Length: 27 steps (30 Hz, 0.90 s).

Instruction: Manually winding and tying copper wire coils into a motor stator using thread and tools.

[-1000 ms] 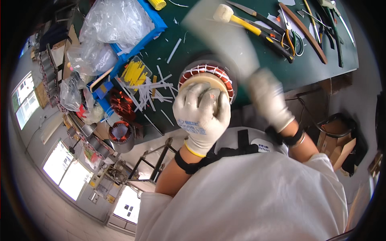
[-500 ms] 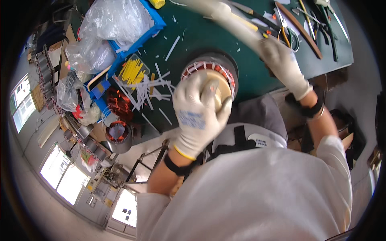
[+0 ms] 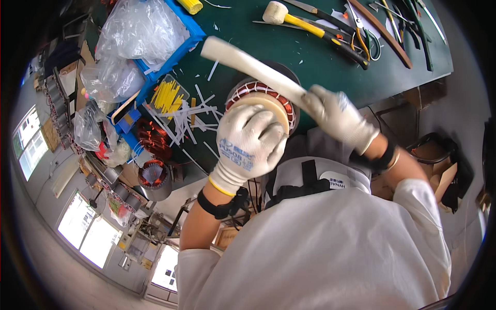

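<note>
A motor stator stands at the near edge of the green table, its copper-red winding ring laced with white cord. Over its opening lies a round beige disc. My left hand, in a white glove, has its fingers curled over the disc's near side; the part under the palm is hidden. In my gloved right hand is the end of a long, pale flat bat. The bat slants up and left across the stator's far side. Whether it touches the stator I cannot tell.
White and yellow strips lie scattered to the left, beside a blue crate of clear plastic bags. Another stator stands at the table's left edge. A mallet, scissors and several other tools lie at the far right.
The bat has swung down and left from its raised place at the far right, over the stator. My right hand has come nearer to the stator. My left hand has shifted slightly on the disc.
</note>
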### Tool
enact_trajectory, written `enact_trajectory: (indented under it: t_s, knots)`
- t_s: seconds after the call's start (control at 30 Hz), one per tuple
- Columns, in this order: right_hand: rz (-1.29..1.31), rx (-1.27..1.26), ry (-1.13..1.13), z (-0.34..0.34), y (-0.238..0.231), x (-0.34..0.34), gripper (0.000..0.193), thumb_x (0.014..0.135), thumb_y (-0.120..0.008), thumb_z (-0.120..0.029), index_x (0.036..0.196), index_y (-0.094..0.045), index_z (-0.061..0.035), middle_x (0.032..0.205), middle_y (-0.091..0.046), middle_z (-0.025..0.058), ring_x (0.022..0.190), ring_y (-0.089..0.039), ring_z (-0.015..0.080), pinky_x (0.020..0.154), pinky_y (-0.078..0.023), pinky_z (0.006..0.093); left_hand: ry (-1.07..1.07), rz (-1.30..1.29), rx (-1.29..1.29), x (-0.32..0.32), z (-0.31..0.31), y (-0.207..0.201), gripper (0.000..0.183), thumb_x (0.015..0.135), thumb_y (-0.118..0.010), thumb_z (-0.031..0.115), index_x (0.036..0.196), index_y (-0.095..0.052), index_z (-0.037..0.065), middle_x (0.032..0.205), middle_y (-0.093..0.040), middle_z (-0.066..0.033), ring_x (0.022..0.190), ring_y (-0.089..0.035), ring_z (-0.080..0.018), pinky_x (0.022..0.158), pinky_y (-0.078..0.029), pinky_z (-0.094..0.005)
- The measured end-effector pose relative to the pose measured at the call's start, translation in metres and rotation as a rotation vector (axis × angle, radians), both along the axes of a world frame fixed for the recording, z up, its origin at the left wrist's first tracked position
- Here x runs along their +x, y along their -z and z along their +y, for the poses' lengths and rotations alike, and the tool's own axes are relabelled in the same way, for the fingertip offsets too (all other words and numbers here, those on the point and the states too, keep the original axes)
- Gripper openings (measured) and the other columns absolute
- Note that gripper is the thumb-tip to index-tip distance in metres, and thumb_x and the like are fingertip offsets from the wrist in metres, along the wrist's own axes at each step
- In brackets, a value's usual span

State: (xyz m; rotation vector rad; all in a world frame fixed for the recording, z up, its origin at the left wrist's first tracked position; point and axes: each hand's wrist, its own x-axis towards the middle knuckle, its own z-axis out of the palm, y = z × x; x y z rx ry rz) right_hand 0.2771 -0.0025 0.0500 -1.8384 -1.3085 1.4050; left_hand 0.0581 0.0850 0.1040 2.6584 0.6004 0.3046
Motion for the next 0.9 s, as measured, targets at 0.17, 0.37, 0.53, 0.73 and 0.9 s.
enact_trajectory:
  t_s: [0.17,0.37,0.53,0.73,0.9]
  knots:
    - [0.201,-0.245,0.661,0.005,0.014,0.032,0.037,0.104,-0.045,-0.036,0.116,-0.063,-0.006,0.076,-0.066,0.0083,0.071,-0.068,0.0225,0.061,-0.052,0.0379,-0.363,0.065,0.073,0.023,-0.03,-0.005,0.021,0.078,-0.076,0.023,0.092,-0.066,0.01,0.106,-0.059,-0.0106,0.098,-0.056,-0.0355,0.089,-0.047,-0.048]
    - [-0.026,0.168,0.038,-0.002,0.034,0.025,0.034,0.104,-0.049,-0.033,0.106,-0.064,-0.002,0.077,-0.064,0.0153,0.066,-0.065,0.027,0.062,-0.051,0.0402,-0.265,-0.043,0.061,0.01,-0.019,0.003,0.015,0.076,-0.075,0.019,0.086,-0.066,0.011,0.1,-0.062,-0.0093,0.095,-0.058,-0.0342,0.083,-0.048,-0.0465]
    - [-0.659,0.818,-0.21,-0.016,0.043,0.012,0.035,0.103,-0.049,-0.033,0.099,-0.065,-0.0019,0.074,-0.063,0.0117,0.062,-0.062,0.0305,0.062,-0.053,0.036,-0.177,-0.09,0.086,0.022,-0.011,0.004,0.013,0.074,-0.075,0.022,0.079,-0.067,0.013,0.093,-0.063,-0.0073,0.088,-0.061,-0.0305,0.078,-0.053,-0.0433]
    - [0.223,-0.238,0.39,0.013,0.026,0.054,0.027,0.099,-0.055,-0.029,0.104,-0.065,-0.004,0.094,-0.066,0.017,0.081,-0.065,0.0337,0.072,-0.054,0.0393,-0.416,0.042,0.004,0.023,-0.027,-0.01,0.019,0.077,-0.076,0.026,0.081,-0.065,0.011,0.104,-0.06,-0.0092,0.102,-0.057,-0.035,0.087,-0.049,-0.0501]
    - [-0.203,0.138,-0.05,-0.014,0.036,0.004,0.036,0.103,-0.048,-0.034,0.101,-0.065,-0.0016,0.098,-0.065,0.0241,0.092,-0.065,0.0396,0.076,-0.053,0.0446,-0.293,-0.016,0.085,0.01,-0.03,0.005,0.013,0.078,-0.073,0.018,0.089,-0.068,0.013,0.102,-0.061,-0.0094,0.099,-0.057,-0.0337,0.087,-0.048,-0.0459]
